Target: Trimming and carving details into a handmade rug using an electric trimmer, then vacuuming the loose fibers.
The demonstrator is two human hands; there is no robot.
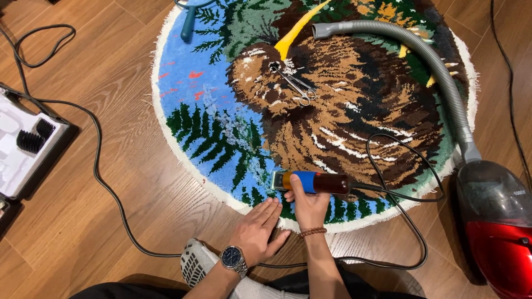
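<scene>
Right now the right hand is wrapped around a corded electric clipper, thumb laid up over the blue band on its body, the metal blade end pointing left and resting on the lower edge of the round tufted rug. The left hand grips nothing; it lies flat, fingers spread, pressing on the white fringe of the rug just below and left of the blade, a wristwatch on that wrist and a bead bracelet on the other.

To my eye the job at this spot is trimming pile near the border, and doing it well looks like a matter of keeping the blade level with the surface, not digging its corner in, and keeping the flat hand holding the rug taut while its fingertips stay clear of the blade, since they sit near it. The clipper's black cord loops over the brown part of the picture and could drag; it wants watching.

Further up, a pair of scissors lies on the brown animal figure, well apart from the hands. A grey vacuum hose curves across the top right of the rug down to a red vacuum cleaner on the wooden floor. At the far left sits an open case with black comb attachments in its white tray
</scene>
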